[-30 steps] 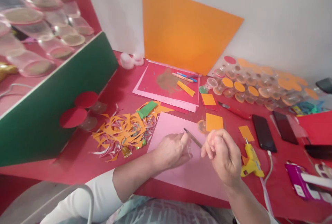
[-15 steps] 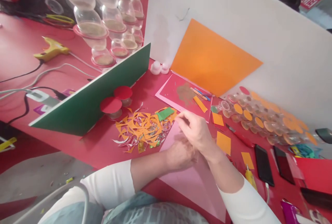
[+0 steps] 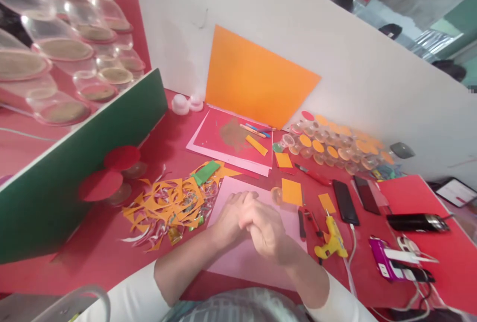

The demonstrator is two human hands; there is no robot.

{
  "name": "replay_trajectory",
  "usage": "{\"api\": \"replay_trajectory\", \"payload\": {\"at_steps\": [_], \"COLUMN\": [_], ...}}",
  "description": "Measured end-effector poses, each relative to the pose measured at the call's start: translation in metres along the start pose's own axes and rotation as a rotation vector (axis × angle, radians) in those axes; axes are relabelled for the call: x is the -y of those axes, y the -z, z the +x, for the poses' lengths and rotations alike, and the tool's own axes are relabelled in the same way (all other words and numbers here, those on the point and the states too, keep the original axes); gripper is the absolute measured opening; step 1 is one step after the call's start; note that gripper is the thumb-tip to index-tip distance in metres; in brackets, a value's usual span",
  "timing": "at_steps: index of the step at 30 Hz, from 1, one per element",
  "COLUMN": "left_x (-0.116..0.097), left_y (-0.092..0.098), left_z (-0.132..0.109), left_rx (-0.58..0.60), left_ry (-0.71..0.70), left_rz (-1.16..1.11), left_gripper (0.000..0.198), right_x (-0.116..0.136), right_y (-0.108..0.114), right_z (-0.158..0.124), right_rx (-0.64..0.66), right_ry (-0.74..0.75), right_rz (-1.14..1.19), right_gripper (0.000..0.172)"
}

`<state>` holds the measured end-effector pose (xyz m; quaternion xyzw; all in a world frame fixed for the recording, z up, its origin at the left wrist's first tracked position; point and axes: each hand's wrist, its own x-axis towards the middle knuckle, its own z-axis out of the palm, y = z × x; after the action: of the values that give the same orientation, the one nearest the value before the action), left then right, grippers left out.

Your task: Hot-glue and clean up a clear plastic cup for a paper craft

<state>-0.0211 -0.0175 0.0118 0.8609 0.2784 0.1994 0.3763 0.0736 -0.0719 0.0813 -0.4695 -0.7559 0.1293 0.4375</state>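
Observation:
My left hand (image 3: 229,217) and my right hand (image 3: 264,225) meet over a pink sheet (image 3: 238,262) in the head view. The fingers of my right hand are curled against my left hand, which lies partly behind them. Whether anything small is between them is hidden. To the left is a pile of orange paper scraps (image 3: 167,200) with a green piece (image 3: 206,172) on it. An orange square (image 3: 291,192) lies just right of the hands, beside a small clear dome (image 3: 276,195).
A green board (image 3: 112,163) stands at left, before stacked clear cups (image 3: 63,51). An orange sheet (image 3: 257,78) leans on the wall. At right are rows of small cups (image 3: 320,145), a yellow glue gun (image 3: 333,240), phones (image 3: 346,201) and a black bottle (image 3: 415,222).
The view has turned to the right. My hands have drawn together, and my right hand's raised pinch has become a curled grip against my left hand.

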Motion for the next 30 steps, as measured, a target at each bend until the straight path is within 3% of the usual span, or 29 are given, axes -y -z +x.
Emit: {"api": "replay_trajectory", "payload": {"at_steps": [4, 7, 11, 14, 18, 22, 26, 30], "left_x": [-0.002, -0.004, -0.003, -0.001, -0.002, -0.006, -0.006, -0.002], "left_y": [0.007, 0.007, 0.003, -0.001, 0.001, 0.004, -0.001, -0.008], "left_z": [0.003, 0.006, 0.005, 0.001, -0.003, 0.002, 0.009, 0.01], "left_rx": [-0.086, -0.147, -0.09, 0.019, 0.182, 0.303, 0.341, 0.385], "left_ry": [0.041, 0.047, 0.047, -0.068, -0.231, -0.285, -0.295, -0.339], "left_rz": [0.013, -0.041, -0.136, -0.173, -0.055, -0.002, 0.03, 0.069], "left_gripper": [0.033, 0.03, 0.032, 0.031, 0.032, 0.036, 0.039, 0.044], "right_x": [0.005, 0.013, 0.007, -0.027, -0.099, -0.162, -0.201, -0.221], "right_y": [0.012, 0.034, 0.088, 0.133, 0.163, 0.159, 0.152, 0.154], "right_z": [-0.039, -0.064, -0.082, -0.08, -0.063, -0.043, -0.029, -0.023], "right_rx": [-0.037, -0.113, -0.329, -0.465, -0.203, 0.066, 0.27, 0.396], "right_ry": [-0.095, -0.164, -0.277, -0.428, -0.442, -0.421, -0.384, -0.346], "right_rz": [0.035, -0.034, -0.3, -0.525, -0.621, -0.628, -0.651, -0.679], "right_gripper": [0.028, 0.028, 0.024, 0.013, 0.009, 0.014, 0.027, 0.037]}}
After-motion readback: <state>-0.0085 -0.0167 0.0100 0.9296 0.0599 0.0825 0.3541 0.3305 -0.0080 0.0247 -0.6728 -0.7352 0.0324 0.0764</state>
